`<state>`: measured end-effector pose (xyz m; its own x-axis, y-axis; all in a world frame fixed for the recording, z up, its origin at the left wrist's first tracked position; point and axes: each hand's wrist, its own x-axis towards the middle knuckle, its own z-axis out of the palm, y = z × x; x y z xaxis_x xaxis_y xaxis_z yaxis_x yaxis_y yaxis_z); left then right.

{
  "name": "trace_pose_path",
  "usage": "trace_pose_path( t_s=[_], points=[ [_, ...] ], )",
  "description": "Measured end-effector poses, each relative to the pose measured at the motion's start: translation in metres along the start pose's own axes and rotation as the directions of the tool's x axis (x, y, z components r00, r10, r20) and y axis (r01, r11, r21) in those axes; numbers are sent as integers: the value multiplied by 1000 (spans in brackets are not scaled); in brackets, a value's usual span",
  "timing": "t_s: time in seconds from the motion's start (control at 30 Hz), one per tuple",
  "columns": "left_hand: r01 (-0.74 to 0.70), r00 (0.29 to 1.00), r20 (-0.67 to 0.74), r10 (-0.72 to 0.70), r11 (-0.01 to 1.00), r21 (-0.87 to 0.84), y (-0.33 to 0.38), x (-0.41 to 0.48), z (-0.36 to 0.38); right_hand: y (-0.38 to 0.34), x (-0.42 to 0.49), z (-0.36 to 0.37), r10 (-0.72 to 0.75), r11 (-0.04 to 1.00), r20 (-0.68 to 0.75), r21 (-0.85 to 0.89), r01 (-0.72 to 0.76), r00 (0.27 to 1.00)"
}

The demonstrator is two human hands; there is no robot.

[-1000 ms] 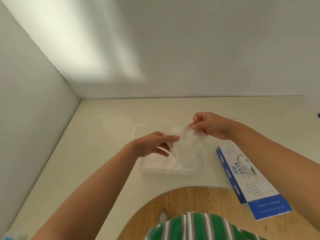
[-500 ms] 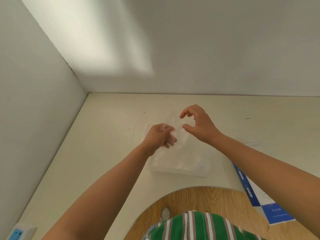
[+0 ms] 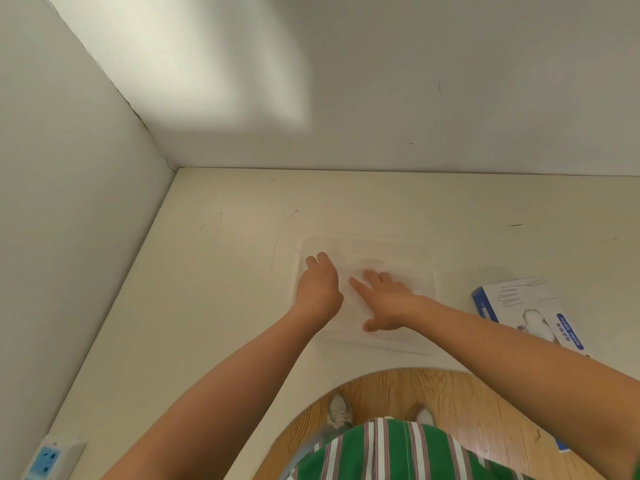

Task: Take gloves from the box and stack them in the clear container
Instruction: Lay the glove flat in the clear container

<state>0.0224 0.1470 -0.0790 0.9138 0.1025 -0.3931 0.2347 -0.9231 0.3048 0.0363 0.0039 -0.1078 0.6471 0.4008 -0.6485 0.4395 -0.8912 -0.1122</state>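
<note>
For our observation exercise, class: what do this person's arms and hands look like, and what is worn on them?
The left forearm and right forearm are bare as far as the frame shows, no sleeves. The left hand and right hand wear no gloves; no ring, watch or bracelet is visible. Lower down, a green garment with white and reddish stripes shows.

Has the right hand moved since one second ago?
Yes. The right hand sank from above the clear container, near its far rim, to flat inside it.
</note>
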Motion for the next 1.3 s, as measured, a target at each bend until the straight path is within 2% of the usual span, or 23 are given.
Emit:
trace_pose_path(
  t_s=[0.03, 0.1, 0.13, 0.17, 0.2, 0.23, 0.27, 0.3, 0.37, 0.4, 0.47, 0.5, 0.57, 0.67, 0.93, 1.03, 1.1, 1.17, 1.23, 1.3],
  points=[
    [-105, 985, -119, 122, 985, 137, -1, 0, 3, -1, 3, 3, 2, 999, 10, -44, -2, 1000],
    [-317, 868, -270, 416, 884, 343, 4, 1, 3, -3, 5, 7, 4, 992, 6, -124, -3, 1000],
    [-405, 808, -268, 524, 826, 393, 7, 3, 3, -4, 5, 8, 1, 988, 0, -155, -1, 1000],
    [-468, 799, -193, 569, 791, 394, 11, 4, 2, -4, 5, 9, -3, 984, -9, -178, 2, 1000],
    [-491, 825, -108, 555, 797, 351, 14, 7, 3, -4, 5, 9, -9, 982, -12, -190, 6, 1000],
    [-456, 882, 15, 472, 844, 282, 14, 11, 5, -3, 5, 9, -14, 982, -10, -186, 12, 1000],
    [-376, 925, 152, 348, 898, 229, 13, 14, 7, -2, 6, 8, -16, 987, -4, -163, 16, 1000],
    [-300, 938, 239, 251, 933, 198, 8, 18, 12, 0, 6, 6, -13, 994, -2, -111, 13, 1000],
    [-183, 935, 332, 122, 971, 157, -3, 24, 20, 4, 5, 0, -11, 1000, -52, 19, 12, 999],
    [-148, 927, 365, 86, 978, 145, -5, 25, 23, 6, 3, -4, -12, 998, -122, 66, 20, 992],
    [-129, 917, 396, 55, 978, 163, -10, 28, 26, 7, 0, -9, -17, 990, -282, 133, 57, 959],
    [-143, 914, 402, 59, 972, 184, -11, 28, 27, 6, -1, -10, -17, 982, -308, 173, 73, 951],
    [-177, 910, 408, 77, 961, 212, -10, 26, 27, 4, -3, -7, 11, 973, -223, 227, 41, 975],
    [-204, 892, 447, 68, 943, 263, -7, 26, 27, 5, -4, 4, 127, 987, -29, 103, -123, 991],
    [-313, 873, 481, 81, 850, 424, -6, 25, 31, 1, -2, 11, 154, 988, -68, -12, -155, 986],
    [-130, 906, 424, -23, 936, 328, 3, 20, 18, 5, -13, -5, 81, 995, -111, -44, -86, 991],
    [-112, 935, 354, -26, 924, 365, 13, 16, 5, 11, -26, -21, -3, 998, -220, 55, 15, 975],
    [-134, 964, 266, 18, 895, 425, 27, 13, -11, 21, -43, -39, -34, 950, -345, 281, 138, 938],
    [-139, 984, 160, 77, 898, 418, 46, 9, -23, 37, -65, -52, 19, 851, -486, 467, 241, 874],
    [-155, 988, 44, 149, 934, 321, 70, 4, -30, 62, -82, -55, 125, 802, -585, 535, 266, 801]
  ],
)
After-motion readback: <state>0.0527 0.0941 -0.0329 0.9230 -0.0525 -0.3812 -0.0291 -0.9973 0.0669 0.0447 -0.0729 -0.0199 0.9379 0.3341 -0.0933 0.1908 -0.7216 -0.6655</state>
